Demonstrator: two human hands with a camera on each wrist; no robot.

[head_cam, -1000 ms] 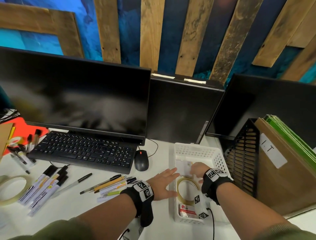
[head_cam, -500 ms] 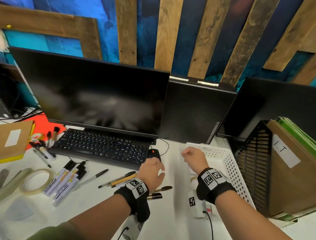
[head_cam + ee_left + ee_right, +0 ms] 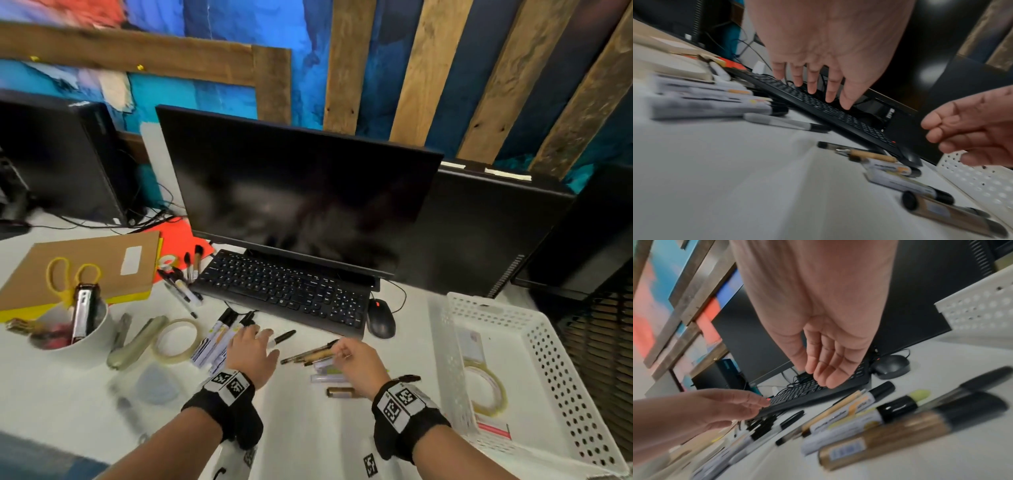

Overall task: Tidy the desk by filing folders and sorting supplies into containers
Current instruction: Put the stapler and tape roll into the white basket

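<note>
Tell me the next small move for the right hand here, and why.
Probably lower the right hand and close it on the loose pens lying under its fingers. It hovers open and holds nothing, the left hand is open too, over the markers, and the white basket beside it already holds a tape roll.

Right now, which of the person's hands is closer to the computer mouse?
Right. The right hand hovers over the loose pens just in front of the mouse, slightly to its left. The left hand is farther left, over the white markers before the keyboard.
</note>
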